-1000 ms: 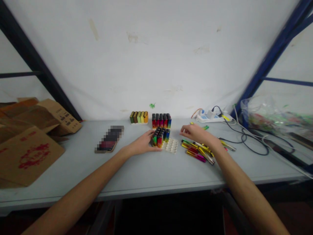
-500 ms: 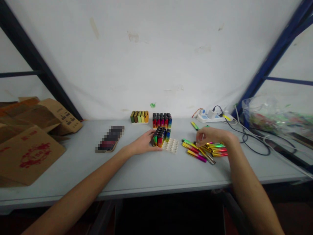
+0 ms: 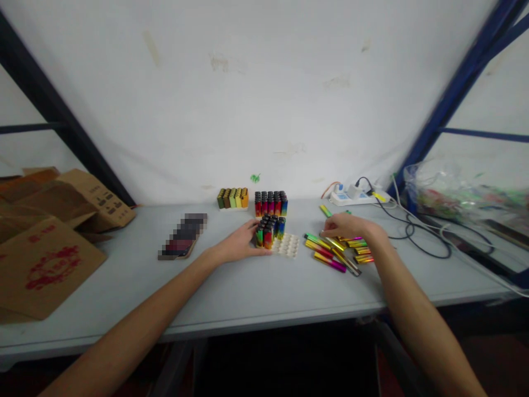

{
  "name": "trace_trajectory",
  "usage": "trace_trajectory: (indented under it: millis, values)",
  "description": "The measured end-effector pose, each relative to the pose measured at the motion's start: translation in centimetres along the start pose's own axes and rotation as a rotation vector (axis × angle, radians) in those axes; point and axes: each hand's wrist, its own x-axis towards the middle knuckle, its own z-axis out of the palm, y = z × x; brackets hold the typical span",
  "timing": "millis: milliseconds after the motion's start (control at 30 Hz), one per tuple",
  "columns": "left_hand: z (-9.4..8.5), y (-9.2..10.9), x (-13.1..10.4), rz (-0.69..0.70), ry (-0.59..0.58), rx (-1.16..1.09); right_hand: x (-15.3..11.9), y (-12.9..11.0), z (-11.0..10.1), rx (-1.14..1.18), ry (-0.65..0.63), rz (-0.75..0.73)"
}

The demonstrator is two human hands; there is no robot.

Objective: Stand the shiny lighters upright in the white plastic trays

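My left hand (image 3: 239,242) is closed around the left end of a white tray (image 3: 291,246) with round holes, thumb along its front side and fingers behind. Shiny multicoloured lighters (image 3: 268,238) with dark tops stand upright in the tray's left part, while holes show on its right. My right hand (image 3: 345,226) is over a loose pile of metallic lighters (image 3: 330,262), its fingers pinched on a lighter (image 3: 332,242) that they partly cover. The pile lies right of the tray, pointing in different directions.
Behind the tray stand a full block of dark-topped lighters (image 3: 270,205) and a block of yellow-green ones (image 3: 232,199). A phone (image 3: 182,237) and cardboard boxes (image 3: 61,264) are on the left. At right are a power strip (image 3: 351,196), cables (image 3: 430,256) and a plastic bag (image 3: 450,190).
My right hand has shifted slightly left over the pile, its fingers now pinched on a lighter. My left hand keeps its hold on the tray. The whole view has shifted slightly.
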Motion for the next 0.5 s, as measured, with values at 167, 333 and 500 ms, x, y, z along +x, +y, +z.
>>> trace_trajectory:
  millis: [167, 333, 500]
  values:
    - [-0.1, 0.2, 0.0, -0.004, -0.009, -0.01, 0.8, -0.8, 0.3, 0.039, 0.31, -0.188]
    - [0.0, 0.1, 0.0, 0.0, 0.003, -0.026, 0.9, -1.8, 0.4, 0.477, 0.491, -0.433]
    - [0.1, 0.0, 0.0, 0.0, 0.018, -0.046, 1.7, -4.1, 1.7, 0.844, 0.511, -0.596]
